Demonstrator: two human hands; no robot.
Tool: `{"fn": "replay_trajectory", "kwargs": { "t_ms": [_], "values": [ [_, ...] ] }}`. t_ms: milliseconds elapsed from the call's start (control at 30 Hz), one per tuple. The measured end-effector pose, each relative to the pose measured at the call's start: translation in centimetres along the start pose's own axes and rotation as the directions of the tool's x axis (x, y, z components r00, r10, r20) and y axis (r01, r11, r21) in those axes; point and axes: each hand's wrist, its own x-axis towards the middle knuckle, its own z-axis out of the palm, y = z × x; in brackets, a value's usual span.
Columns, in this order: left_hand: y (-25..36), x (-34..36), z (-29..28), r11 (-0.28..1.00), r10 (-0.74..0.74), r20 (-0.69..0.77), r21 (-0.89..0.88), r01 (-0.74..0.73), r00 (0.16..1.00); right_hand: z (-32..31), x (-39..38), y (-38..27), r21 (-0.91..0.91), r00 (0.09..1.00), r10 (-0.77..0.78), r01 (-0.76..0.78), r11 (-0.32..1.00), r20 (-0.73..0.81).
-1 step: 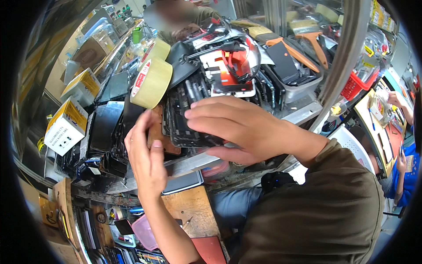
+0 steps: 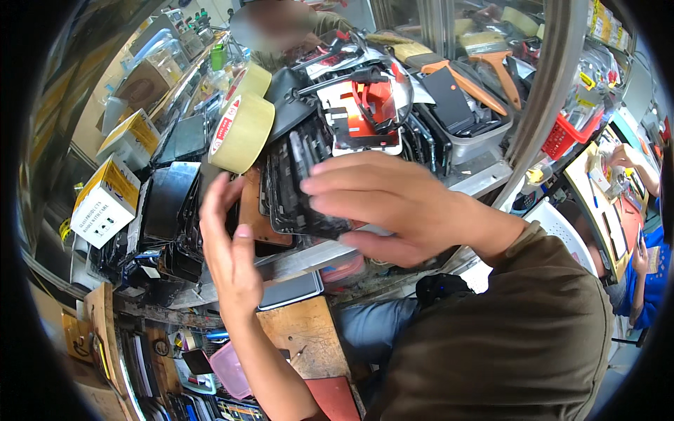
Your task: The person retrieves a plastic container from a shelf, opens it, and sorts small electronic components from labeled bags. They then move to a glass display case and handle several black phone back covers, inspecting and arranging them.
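Right grip [image 2: 397, 203] shifted rightward, spread, left grip [image 2: 234, 270] spread, black frame [image 2: 286, 202] edge within gap

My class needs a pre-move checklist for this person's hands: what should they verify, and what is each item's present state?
1. Left hand free: ok; fingers curved, nothing visible in its grasp.
2. Right hand grip: cannot tell; its fingers overlap the dark flat parts in view, but contact is unclear.
3. Nearer tape roll clear of the left fingertips: cannot tell; they appear very close.
4. Space beyond the hands uncluttered: not ok; a red part lies amid a crowded pile.
5. Brushes away from both hands: ok; they lie beyond, toward the right.
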Motion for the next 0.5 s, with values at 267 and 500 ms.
{"fn": "replay_trajectory", "kwargs": {
  "t_ms": [267, 500],
  "values": [
    [4.8, 1.0, 1.0, 0.977, 0.205, -0.110, 0.088, -0.196, 0.972, -9.4, -2.2, 0.2, -0.381, 0.955, -0.004, -0.113, 0.918, -0.295],
    [8.5, 2.5, 6.8, 0.858, 0.365, 0.224, 0.297, -0.420, 0.904, -9.7, -2.5, 0.2, -0.501, 0.975, 0.189, -0.224, 0.836, -0.119]
  ]
}}
